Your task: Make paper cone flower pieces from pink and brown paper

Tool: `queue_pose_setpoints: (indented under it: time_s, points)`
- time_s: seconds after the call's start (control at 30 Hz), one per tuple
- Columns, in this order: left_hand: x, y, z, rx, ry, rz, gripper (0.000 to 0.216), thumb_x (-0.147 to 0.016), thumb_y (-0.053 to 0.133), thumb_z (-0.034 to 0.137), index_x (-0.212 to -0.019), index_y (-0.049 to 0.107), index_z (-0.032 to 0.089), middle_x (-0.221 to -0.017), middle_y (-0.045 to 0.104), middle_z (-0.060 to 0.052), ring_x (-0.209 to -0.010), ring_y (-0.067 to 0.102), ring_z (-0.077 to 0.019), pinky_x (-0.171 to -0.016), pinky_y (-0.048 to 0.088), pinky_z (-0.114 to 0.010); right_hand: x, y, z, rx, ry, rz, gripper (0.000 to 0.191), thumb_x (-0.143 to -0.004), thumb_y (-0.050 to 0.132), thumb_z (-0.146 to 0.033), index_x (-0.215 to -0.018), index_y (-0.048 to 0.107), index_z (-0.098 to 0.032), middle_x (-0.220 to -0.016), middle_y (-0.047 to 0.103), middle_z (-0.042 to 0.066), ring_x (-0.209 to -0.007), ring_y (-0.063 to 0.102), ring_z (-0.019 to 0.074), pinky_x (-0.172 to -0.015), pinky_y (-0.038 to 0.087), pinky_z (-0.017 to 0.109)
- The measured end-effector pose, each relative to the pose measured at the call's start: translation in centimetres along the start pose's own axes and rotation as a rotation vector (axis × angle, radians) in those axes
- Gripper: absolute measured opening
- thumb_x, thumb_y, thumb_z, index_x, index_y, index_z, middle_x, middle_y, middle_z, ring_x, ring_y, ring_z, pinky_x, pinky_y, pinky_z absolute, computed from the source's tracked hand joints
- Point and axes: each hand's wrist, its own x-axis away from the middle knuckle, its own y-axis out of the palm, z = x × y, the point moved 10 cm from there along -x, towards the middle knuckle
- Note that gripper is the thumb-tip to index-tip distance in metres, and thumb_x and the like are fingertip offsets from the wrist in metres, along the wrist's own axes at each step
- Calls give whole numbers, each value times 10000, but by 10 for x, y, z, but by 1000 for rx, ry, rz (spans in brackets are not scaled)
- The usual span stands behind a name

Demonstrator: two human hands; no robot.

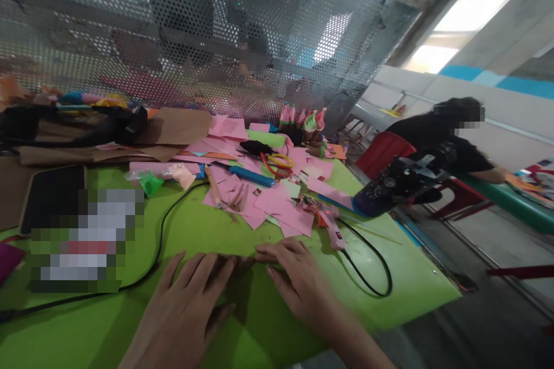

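My left hand [190, 297] is low over the green table [190, 230], its fingers spread and stretched forward. Across from it, my right hand [298, 279] reaches in with extended fingers, its fingertips near the left hand's. A dark brownish patch shows between the fingertips; whether it is a thing or shadow I cannot tell. To the right of my right hand lies a pink glue gun [334, 233] with a black cord. Loose pink paper pieces [281, 207] spread just beyond both hands. A blue-handled cutter [251, 175] and scissors [279, 166] with red and yellow handles rest on them.
A dark phone [54, 199] and a black cable [161, 236] are at left. Brown cardboard [177, 125] and pink-green paper cones [314, 122] line the back, before a perforated metal screen [208, 29]. A dark bottle [376, 193] stands at the right edge. Beyond sits a person [433, 132].
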Motion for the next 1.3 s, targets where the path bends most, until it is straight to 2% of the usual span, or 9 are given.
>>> queue_pose_setpoints:
  time_s: [0.27,0.43,0.67,0.8,0.9,1.07,1.3]
  points:
    - [0,0,0,14,6,-1,484,-884,547,372,-1355,516,266,-1196,672,-84,-1045,596,-291,-970,339,-505,3,-4,11,-147,73,38,292,-936,489,-160,-1216,539,-229,-1126,694,58,-1104,563,236,-919,461,382]
    - [-3,-2,0,16,-8,-3,466,-876,564,378,-1324,543,252,-1185,672,-87,-1031,602,-296,-958,350,-511,2,-7,10,-182,53,67,284,-939,482,-163,-1211,542,-223,-1119,685,65,-1101,562,228,-918,467,370]
    - [-1,-3,0,21,6,11,427,-877,566,379,-1285,566,252,-1183,676,-81,-1031,607,-288,-963,347,-506,0,5,1,-115,10,-10,329,-923,485,-121,-1231,548,-219,-1141,672,71,-1094,552,238,-921,465,389]
    - [-2,0,-1,25,-6,-15,430,-879,557,370,-1293,560,254,-1203,670,-82,-1046,602,-295,-960,357,-515,-1,2,3,-172,32,13,301,-947,486,-165,-1235,537,-236,-1124,686,52,-1104,558,229,-945,459,383]
    - [-3,1,0,50,-17,-42,452,-870,559,344,-1315,542,266,-1214,664,-73,-1051,598,-291,-967,365,-514,-3,-1,-1,-183,18,38,303,-947,485,-174,-1240,530,-237,-1152,666,53,-1105,555,219,-947,462,366]
    - [-2,3,-3,80,-90,-76,471,-842,568,267,-1312,551,275,-1228,651,-72,-1078,579,-289,-1017,341,-527,-7,8,-11,-116,-10,-27,340,-910,488,-121,-1227,546,-227,-1120,674,56,-1057,552,236,-911,470,383]
    - [0,4,-2,111,-64,-95,552,-812,526,182,-1354,501,284,-1253,644,-65,-1100,586,-290,-998,369,-544,-11,5,-18,-107,-32,4,335,-923,479,-132,-1241,531,-225,-1145,660,62,-1061,543,240,-917,455,383]
